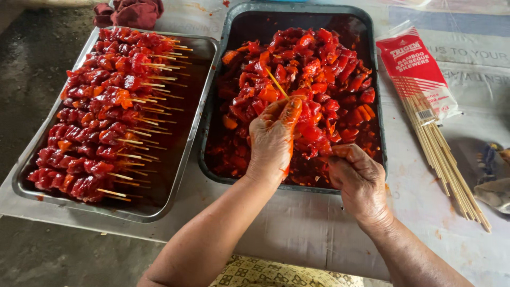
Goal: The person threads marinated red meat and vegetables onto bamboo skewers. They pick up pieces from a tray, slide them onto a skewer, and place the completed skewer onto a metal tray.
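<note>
Gripping a thin bamboo skewer (277, 83), the left hand (272, 141) is seen closed over the middle of the dark tray (214, 133); the fingers are clamped together around the stick's lower part and a piece of red meat, and the stick's bare point rises up and to the left out of the fist. The hand is smeared with red-orange marinade. The right hand (359, 180) is held at the near right edge of the same tray; its fingers are curled down into the marinated meat pieces (313, 74), though whether anything is pinched between them cannot be told, since the fingertips are hidden in the meat. The two hands are near each other but apart.

The dark tray is heaped with loose red meat chunks sitting in dark sauce. Just beside it on the left, a metal tray (199, 101) is filled with finished skewers (101, 117), laid in rows with their stick ends pointing right. To the right of the dark tray, a red and clear packet of bare bamboo sticks (433, 127) is laid on the covered table (308, 223), its sticks spilling out toward the near right. A dark red cloth (130, 11) is seen beyond the metal tray.
</note>
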